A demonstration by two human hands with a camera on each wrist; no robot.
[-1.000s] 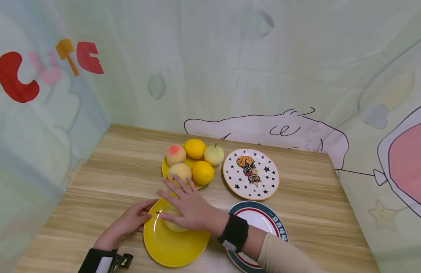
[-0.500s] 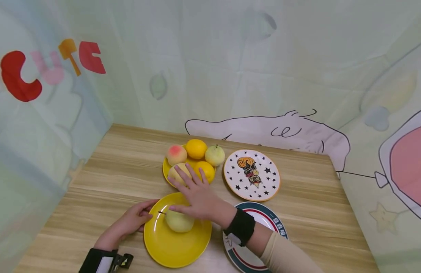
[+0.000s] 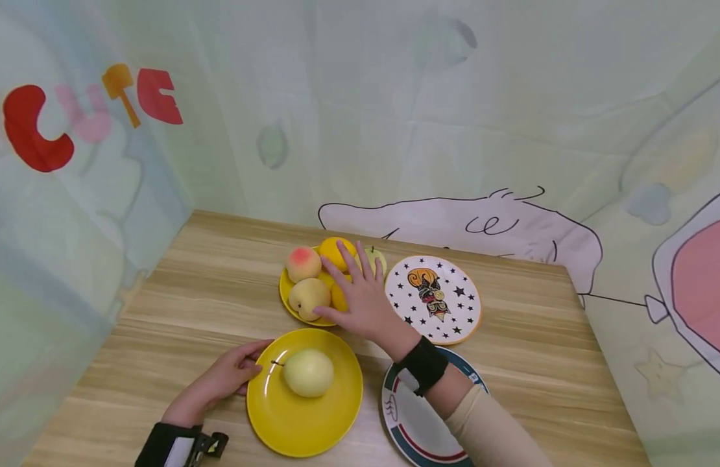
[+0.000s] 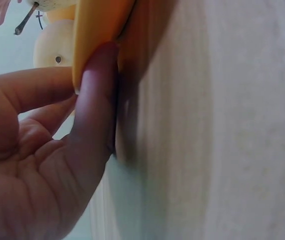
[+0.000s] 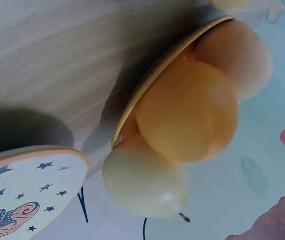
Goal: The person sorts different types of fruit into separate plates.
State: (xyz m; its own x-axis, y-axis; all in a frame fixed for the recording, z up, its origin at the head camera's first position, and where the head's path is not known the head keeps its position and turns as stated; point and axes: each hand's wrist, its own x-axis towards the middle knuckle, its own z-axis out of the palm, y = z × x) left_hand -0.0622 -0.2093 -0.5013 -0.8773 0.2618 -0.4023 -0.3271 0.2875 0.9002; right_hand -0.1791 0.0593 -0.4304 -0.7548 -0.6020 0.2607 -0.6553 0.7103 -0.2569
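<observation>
My left hand [image 3: 226,373] pinches the left rim of a yellow plate [image 3: 301,428] between thumb and fingers; the left wrist view shows the plate's edge [image 4: 95,35] in that grip. On this plate lies one pale green pear [image 3: 309,373], its stem pointing left. My right hand [image 3: 368,308], fingers spread and holding nothing, hovers over the right side of a second yellow plate [image 3: 285,285]. That plate bears a pink-topped peach [image 3: 303,264], a paler peach [image 3: 309,298], a lemon [image 3: 335,251], an orange [image 5: 190,112] and another green pear [image 5: 145,180]. The hand partly covers the last three.
Right of the fruit plate is a white plate with stars and a cat picture [image 3: 453,298]. A blue-rimmed white plate [image 3: 421,421] lies nearer, partly under the right forearm. A printed cloth [image 3: 395,130] hangs behind the wooden table [image 3: 547,363].
My right hand has moved from above the pear on the near plate away and to the right, over the far fruit plate. The left hand keeps its hold on the rim.
</observation>
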